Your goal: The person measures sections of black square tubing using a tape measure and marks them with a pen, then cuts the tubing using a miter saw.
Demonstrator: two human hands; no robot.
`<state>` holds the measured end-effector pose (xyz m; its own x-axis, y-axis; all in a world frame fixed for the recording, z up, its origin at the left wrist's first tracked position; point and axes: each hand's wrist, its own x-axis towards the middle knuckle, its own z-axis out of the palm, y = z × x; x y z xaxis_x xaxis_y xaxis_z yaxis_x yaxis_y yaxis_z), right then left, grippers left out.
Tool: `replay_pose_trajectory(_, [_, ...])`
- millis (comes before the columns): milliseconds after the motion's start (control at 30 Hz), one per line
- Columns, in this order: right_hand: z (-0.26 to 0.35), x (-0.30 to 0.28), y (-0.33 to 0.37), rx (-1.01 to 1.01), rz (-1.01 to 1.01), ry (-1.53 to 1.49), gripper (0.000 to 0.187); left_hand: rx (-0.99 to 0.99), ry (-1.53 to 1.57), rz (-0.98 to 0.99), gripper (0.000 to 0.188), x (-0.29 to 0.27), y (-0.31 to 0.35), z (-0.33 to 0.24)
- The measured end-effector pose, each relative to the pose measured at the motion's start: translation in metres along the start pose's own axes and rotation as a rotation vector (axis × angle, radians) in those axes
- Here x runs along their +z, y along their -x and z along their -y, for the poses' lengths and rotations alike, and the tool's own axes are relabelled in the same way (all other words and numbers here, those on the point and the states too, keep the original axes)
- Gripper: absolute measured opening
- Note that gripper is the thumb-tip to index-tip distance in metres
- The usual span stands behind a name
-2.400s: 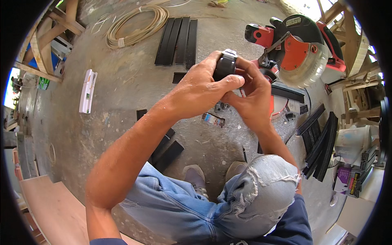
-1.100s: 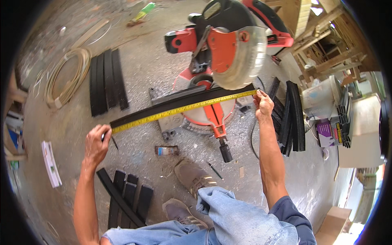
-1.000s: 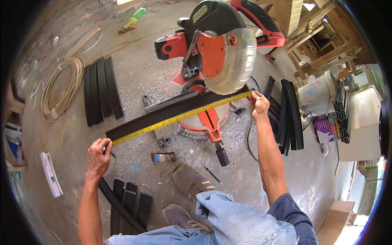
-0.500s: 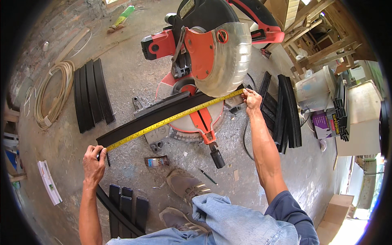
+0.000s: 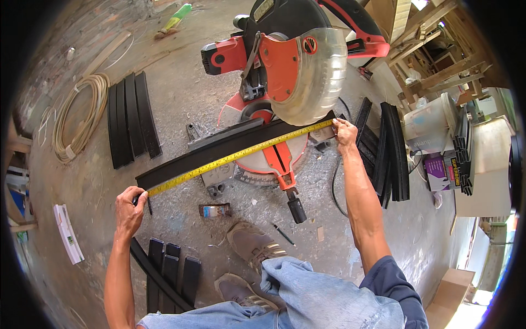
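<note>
A yellow tape measure (image 5: 219, 162) is stretched along the near edge of a black flat bar (image 5: 197, 158). That bar lies slantwise across the table of a red and black mitre saw (image 5: 285, 82), below its clear blade guard. My left hand (image 5: 130, 209) is closed at the bar's left end around the tape's dark case, which is mostly hidden by the fingers. At the right end, beside the saw table, my right hand (image 5: 345, 134) pinches the other end of the tape against the bar.
Black bars (image 5: 131, 123) and a coiled hose (image 5: 82, 118) lie at the left. More black bars (image 5: 390, 151), a white bucket (image 5: 430, 123) and a purple box (image 5: 438, 171) are at the right. A small packet (image 5: 215, 210) and a pencil (image 5: 284, 234) lie near my shoes (image 5: 255, 247).
The whole view has shifted slightly, so things sit a little further right. Both hands keep the tape stretched along the bar as before.
</note>
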<state>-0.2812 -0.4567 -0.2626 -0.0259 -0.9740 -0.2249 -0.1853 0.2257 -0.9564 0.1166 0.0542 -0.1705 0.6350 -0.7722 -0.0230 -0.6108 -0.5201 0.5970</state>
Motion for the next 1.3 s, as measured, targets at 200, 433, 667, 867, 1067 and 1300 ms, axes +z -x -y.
replay_pose_trajectory(200, [0.003, 0.000, 0.001, -0.124, -0.136, 0.233, 0.036, -0.053, 0.058, 0.009, 0.018, 0.004, -0.003, 0.008])
replay_pose_trajectory(433, [0.013, -0.017, 0.207, -0.827, 0.096, 0.504, 0.015, -0.091, 0.005, 0.006, 0.020, -0.004, 0.002, 0.015])
replay_pose_trajectory(667, [-0.045, -0.065, 0.325, -0.558, 0.936, 1.171, 0.030, -0.094, 0.004, 0.014, 0.021, -0.001, -0.005, 0.007])
replay_pose_trajectory(867, [-0.059, -0.063, 0.325, -0.310, 1.063, 1.290, 0.040, -0.106, 0.013, 0.006, 0.024, 0.002, -0.003, 0.012])
replay_pose_trajectory(1067, [-0.021, -0.050, 0.313, -0.138, 1.082, 1.077, 0.022, -0.110, -0.014, 0.017, 0.024, -0.004, -0.001, 0.009])
replay_pose_trajectory(1300, [0.041, 0.032, 0.244, 0.073, 1.075, -0.082, 0.010, -0.087, 0.036, 0.002, 0.020, 0.003, -0.001, 0.015])
